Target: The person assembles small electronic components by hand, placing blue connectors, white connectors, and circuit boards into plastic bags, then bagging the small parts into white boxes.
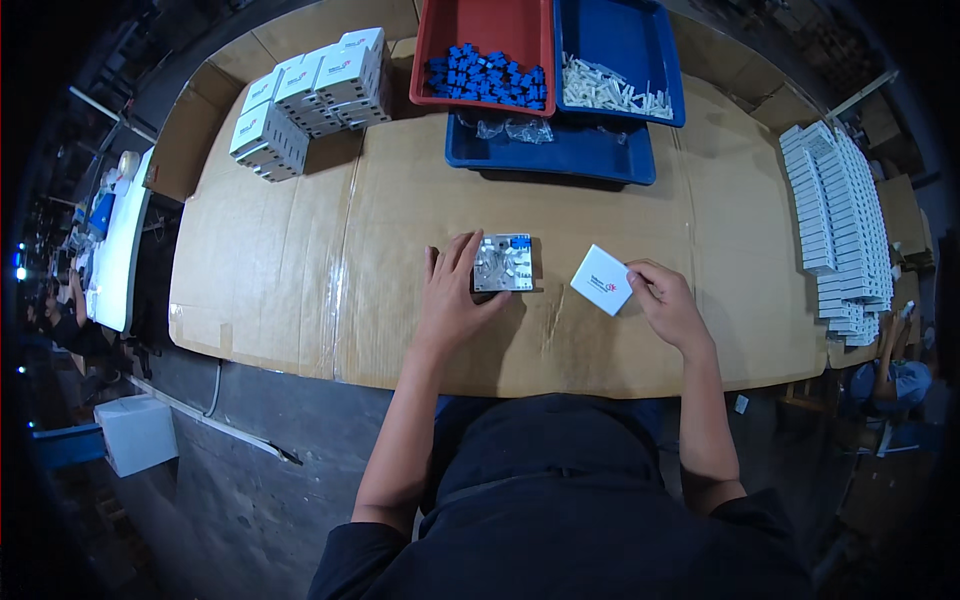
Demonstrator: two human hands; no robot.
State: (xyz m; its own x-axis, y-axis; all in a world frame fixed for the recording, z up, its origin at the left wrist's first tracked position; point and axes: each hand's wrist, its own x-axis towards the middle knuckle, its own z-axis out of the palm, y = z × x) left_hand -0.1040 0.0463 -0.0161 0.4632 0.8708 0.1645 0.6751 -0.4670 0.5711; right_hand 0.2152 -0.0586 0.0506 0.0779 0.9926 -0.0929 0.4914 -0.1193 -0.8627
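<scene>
Many blue clips in tray, left grip clasping box, right grip pinching plate

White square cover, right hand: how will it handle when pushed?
The white square cover is probably stiff: its edges look straight. Likely light, since the right hand holds it by one corner. Square-cornered, it seems unlikely to roll.

From here, the left hand hides part of the open box's left edge. The frame's top crops the red bin; far left, a person blurs into gloom.
</scene>
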